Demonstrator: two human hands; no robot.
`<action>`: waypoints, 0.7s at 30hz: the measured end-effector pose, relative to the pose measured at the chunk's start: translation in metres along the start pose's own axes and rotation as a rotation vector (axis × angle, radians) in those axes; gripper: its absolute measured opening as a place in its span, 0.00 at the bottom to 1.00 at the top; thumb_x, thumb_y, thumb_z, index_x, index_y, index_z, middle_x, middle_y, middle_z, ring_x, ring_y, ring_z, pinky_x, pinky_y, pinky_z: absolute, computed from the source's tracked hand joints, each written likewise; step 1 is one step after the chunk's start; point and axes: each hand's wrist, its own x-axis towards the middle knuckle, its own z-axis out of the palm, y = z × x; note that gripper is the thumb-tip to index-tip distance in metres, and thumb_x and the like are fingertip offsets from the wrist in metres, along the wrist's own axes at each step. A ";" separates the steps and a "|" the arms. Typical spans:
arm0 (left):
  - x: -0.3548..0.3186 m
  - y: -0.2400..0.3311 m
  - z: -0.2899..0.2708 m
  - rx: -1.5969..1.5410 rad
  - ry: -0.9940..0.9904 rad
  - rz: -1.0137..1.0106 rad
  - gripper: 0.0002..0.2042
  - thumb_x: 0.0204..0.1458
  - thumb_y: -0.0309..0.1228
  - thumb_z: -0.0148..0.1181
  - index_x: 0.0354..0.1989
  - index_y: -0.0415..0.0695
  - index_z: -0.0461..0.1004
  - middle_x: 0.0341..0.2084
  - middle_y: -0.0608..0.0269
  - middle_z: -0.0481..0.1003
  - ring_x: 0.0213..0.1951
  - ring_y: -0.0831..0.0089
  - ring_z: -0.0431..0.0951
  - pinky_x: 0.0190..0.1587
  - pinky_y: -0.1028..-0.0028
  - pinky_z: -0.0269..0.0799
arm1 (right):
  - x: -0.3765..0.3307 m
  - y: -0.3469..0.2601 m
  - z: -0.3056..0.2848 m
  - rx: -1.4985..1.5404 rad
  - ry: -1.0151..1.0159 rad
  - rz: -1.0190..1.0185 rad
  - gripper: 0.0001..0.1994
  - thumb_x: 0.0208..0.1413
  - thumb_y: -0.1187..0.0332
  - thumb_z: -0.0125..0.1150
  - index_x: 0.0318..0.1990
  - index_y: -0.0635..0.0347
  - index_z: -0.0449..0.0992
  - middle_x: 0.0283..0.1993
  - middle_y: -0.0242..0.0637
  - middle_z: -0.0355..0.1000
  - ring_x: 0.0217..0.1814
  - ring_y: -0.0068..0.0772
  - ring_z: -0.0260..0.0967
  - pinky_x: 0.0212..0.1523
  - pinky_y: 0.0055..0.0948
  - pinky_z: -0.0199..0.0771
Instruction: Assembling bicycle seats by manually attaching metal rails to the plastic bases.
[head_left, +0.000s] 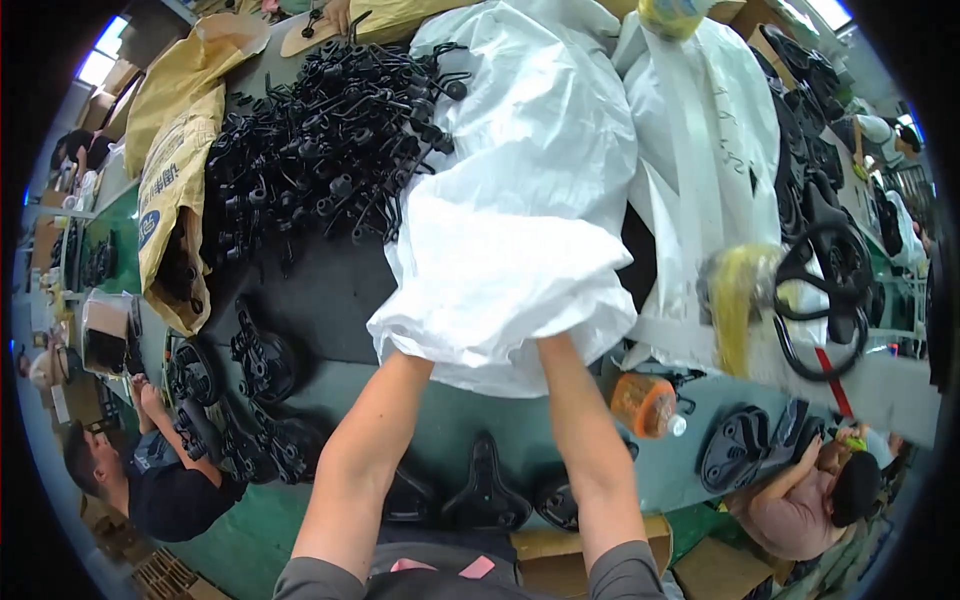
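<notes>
A large white woven bag (520, 250) lies across the middle of the table, its mouth facing me. My left forearm (375, 430) and my right forearm (580, 430) reach into that mouth. Both hands are hidden under the white material, so their fingers and anything they hold cannot be seen. Left of the bag is a heap of small black parts (320, 150) with bent rods and round ends. Close to my right forearm, an orange bottle (645, 405) with a pale cap lies tilted.
Black saddle-shaped parts (485, 488) line the near edge; more (265, 360) sit at left. A yellow sack (180, 215) stands left of the heap. At right are another white bag (700, 150), yellow tape (735, 310) and black-handled scissors (825, 290). People work on both sides.
</notes>
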 end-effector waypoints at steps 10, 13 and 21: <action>0.076 0.089 0.132 -0.370 -0.163 0.133 0.20 0.54 0.36 0.59 0.52 0.37 0.72 0.52 0.43 0.73 0.53 0.48 0.71 0.52 0.56 0.66 | 0.093 0.063 0.106 -0.241 -0.154 0.268 0.26 0.54 0.61 0.58 0.59 0.62 0.67 0.63 0.53 0.63 0.64 0.56 0.59 0.64 0.50 0.58; 0.058 0.162 0.163 -0.538 -0.265 0.182 0.20 0.55 0.36 0.59 0.52 0.37 0.72 0.51 0.43 0.73 0.52 0.49 0.71 0.52 0.57 0.66 | 0.071 0.062 0.099 -0.371 -0.233 0.367 0.25 0.54 0.61 0.58 0.58 0.62 0.68 0.63 0.52 0.63 0.63 0.55 0.59 0.63 0.50 0.58; 0.015 0.153 0.185 -0.616 -0.377 0.106 0.19 0.55 0.35 0.58 0.51 0.37 0.72 0.50 0.44 0.74 0.52 0.50 0.72 0.52 0.57 0.67 | 0.051 0.073 0.051 -0.313 -0.279 0.525 0.23 0.55 0.60 0.57 0.56 0.63 0.69 0.61 0.52 0.65 0.61 0.54 0.61 0.61 0.49 0.60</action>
